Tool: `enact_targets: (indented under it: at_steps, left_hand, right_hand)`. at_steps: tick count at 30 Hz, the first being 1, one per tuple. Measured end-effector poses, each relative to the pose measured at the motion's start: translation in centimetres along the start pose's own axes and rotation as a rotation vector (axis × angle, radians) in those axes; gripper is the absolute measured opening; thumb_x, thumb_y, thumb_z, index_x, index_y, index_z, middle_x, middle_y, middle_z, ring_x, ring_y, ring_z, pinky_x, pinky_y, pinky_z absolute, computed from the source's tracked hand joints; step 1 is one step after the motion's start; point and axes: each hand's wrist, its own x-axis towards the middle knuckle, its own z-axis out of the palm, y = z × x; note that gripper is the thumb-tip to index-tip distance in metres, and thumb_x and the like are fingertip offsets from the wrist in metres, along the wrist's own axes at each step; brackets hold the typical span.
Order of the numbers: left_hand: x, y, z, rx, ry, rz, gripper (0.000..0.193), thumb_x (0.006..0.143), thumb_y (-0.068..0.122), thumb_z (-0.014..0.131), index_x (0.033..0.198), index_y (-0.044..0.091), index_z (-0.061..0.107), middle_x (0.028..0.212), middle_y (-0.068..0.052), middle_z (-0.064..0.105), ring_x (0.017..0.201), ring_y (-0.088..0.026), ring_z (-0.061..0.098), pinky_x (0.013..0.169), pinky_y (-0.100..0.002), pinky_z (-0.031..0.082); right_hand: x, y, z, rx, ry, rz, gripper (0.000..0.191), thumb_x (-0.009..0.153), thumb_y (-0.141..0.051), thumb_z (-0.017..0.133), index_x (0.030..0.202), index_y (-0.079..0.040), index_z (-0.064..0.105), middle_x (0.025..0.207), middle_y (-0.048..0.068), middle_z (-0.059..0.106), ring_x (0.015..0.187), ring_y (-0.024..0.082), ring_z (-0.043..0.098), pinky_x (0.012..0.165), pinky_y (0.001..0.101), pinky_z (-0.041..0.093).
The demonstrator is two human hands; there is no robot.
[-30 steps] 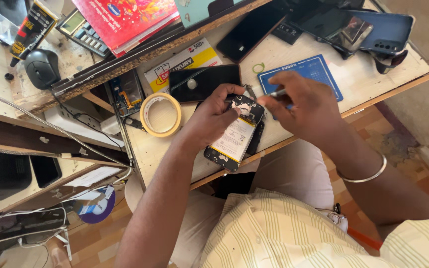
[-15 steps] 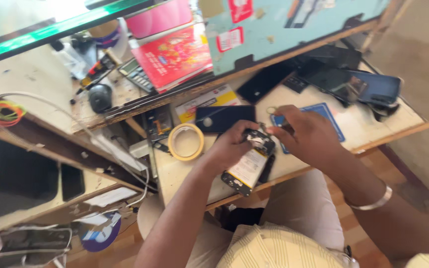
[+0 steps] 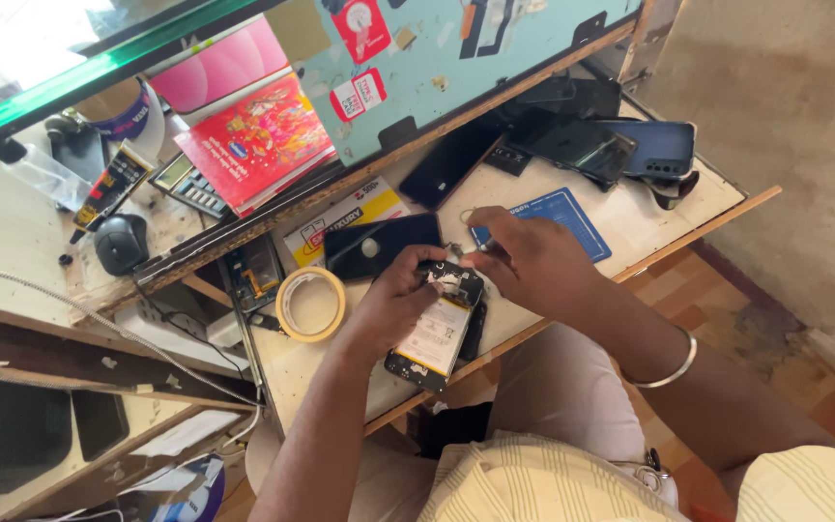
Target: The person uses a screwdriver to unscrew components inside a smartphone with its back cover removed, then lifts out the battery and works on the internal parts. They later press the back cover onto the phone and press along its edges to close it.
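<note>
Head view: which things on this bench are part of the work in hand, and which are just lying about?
In hand:
- opened phone, back off, battery showing
- left hand, steadying the phone's top
- right hand, fingers at the phone's top edge

Lying about:
- tape roll
- blue mat
- black phone
- stack of phones
- calculator
- red booklet
</note>
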Motion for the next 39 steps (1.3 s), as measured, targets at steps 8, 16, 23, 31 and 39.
enact_targets:
  at_steps: [8,16,23,31,39]
  left_hand:
    - [0.8,1.0,0.7,-0.003,0.017,-0.035,0.04,0.099,-0.002,0.055,0.138,0.005,0.046,0.101,-0.011,0.069,0.083,-0.013,0.068,0.069,-0.028,0.054]
    - [0.1,-0.1,-0.2,0.058,0.029,0.018,0.043,0.098,-0.003,0.055,0.138,0.01,0.048,0.097,-0.006,0.067,0.078,-0.013,0.067,0.066,-0.03,0.055]
    - [-1.7,3.1,-0.4,0.197,0.052,0.135,0.044,0.096,-0.008,0.059,0.137,0.007,0.051,0.108,-0.005,0.066,0.099,-0.011,0.064,0.084,-0.027,0.054]
    - [-0.7,1.1,0.4,0.084,0.017,0.191,0.043,0.097,-0.008,0.056,0.137,0.007,0.05,0.108,-0.003,0.065,0.096,-0.011,0.065,0.08,-0.028,0.055]
    - [-0.8,0.8,0.4,-0.05,-0.015,0.005,0.041,0.1,-0.004,0.054,0.139,0.007,0.045,0.1,-0.01,0.069,0.085,-0.013,0.068,0.07,-0.028,0.056]
  right_hand:
    - [0.2,1.8,0.5,0.107,0.035,-0.027,0.038,0.095,-0.029,0.075,0.125,-0.016,0.056,0.084,0.008,0.075,0.079,0.024,0.075,0.07,0.0374,0.058]
    - [5.6,11.6,-2.7,0.11,0.329,0.126,0.039,0.098,-0.006,0.06,0.135,-0.008,0.051,0.108,0.012,0.075,0.083,0.022,0.071,0.072,0.0404,0.055]
    - [7.9,11.9,-4.3,-0.542,0.17,0.099,0.086,0.059,-0.05,0.089,0.129,-0.006,0.066,0.126,0.026,0.066,0.11,0.043,0.067,0.092,0.05,0.056]
    - [7.6,11.9,-5.1,-0.458,0.001,0.189,0.07,0.068,-0.042,0.09,0.126,-0.007,0.071,0.105,0.026,0.075,0.102,0.042,0.071,0.095,0.0497,0.056]
    - [7.5,10.0,-6.2,-0.338,0.063,0.254,0.077,0.053,-0.037,0.096,0.119,-0.004,0.073,0.114,0.026,0.071,0.106,0.044,0.067,0.093,0.0484,0.053]
